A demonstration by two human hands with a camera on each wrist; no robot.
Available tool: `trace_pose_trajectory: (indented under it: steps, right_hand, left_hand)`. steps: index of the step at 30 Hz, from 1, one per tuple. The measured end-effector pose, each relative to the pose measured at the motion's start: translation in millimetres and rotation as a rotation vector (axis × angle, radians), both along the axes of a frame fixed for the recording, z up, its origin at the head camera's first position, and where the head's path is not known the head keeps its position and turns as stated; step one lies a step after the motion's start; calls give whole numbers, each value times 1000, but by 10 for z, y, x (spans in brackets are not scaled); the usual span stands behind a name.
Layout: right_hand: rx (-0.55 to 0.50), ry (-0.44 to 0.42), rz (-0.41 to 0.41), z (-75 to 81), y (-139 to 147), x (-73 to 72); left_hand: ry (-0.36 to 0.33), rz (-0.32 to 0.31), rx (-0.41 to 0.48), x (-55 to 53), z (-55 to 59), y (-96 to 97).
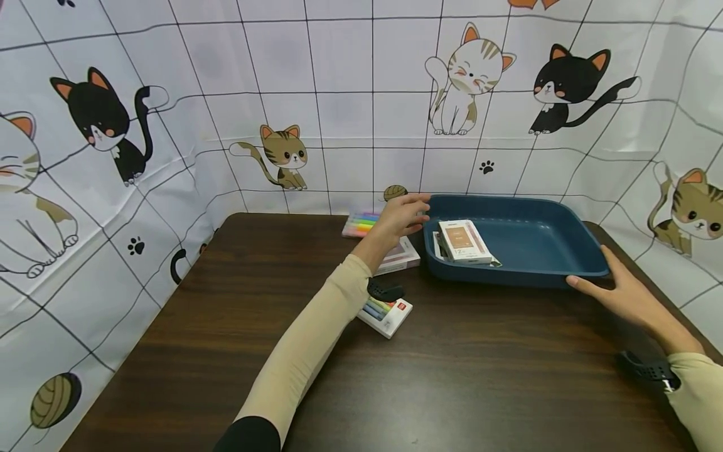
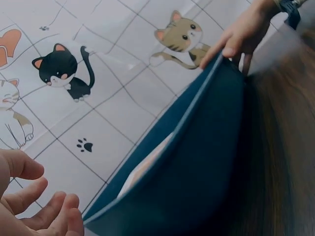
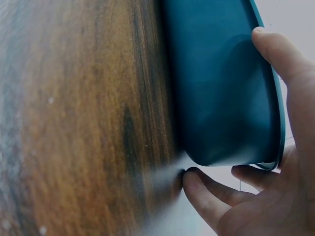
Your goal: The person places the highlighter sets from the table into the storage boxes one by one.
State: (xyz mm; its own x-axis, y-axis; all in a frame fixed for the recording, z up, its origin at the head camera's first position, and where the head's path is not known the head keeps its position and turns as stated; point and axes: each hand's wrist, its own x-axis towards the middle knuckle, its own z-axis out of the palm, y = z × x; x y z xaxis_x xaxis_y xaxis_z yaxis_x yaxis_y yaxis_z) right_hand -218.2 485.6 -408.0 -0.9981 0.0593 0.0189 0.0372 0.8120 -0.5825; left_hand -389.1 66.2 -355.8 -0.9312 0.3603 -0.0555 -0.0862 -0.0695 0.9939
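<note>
Blue tray (image 1: 542, 242), frame right | left hand (image 1: 397, 218) beside it, fingers apart | right hand (image 1: 631, 296): thumb on rim, clamped? can't tell

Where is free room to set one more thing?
Bare table: left of the left sleeve; between it and the right sleeve, before the blue tray. Also the tray's right half. Crowded: the tray's left end (boxes) and beside it (packs).

Your left arm (image 1: 316, 333) is hiding part of lower marker pack (image 1: 394, 319) and pinkish box (image 1: 402, 256). White box (image 1: 465, 245) in blue tray (image 1: 542, 242) is covering most of items (image 1: 437, 243) beneath; its fine print is showing too small to read. Left wrist view: edge is cutting off your left hand (image 1: 401, 216); tray wall (image 2: 197, 167) is masking most of tray's inside. Right wrist view: edges are cropping tray and your right hand (image 1: 627, 294).
</note>
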Motion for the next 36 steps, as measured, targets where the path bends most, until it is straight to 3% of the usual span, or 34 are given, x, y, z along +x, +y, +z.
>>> trace_pose_trajectory:
  steps: [11,18,23,28,36]
  right_hand:
    - [-4,1,13,-48,-7,15]
    - [-8,5,16,-28,8,31]
    - [-1,2,15,-6,3,11]
    - [21,-4,23,0,10,11]
    - [12,-4,10,-9,19,6]
  left_hand:
    - [-64,14,-27,-29,-144,-283]
    - [-76,-43,-57,-64,-173,-468]
    - [-134,-87,-45,-115,-207,-625]
    - [-198,-81,-9,-164,-257,-786]
    - [-205,-83,-13,-175,-267,-921]
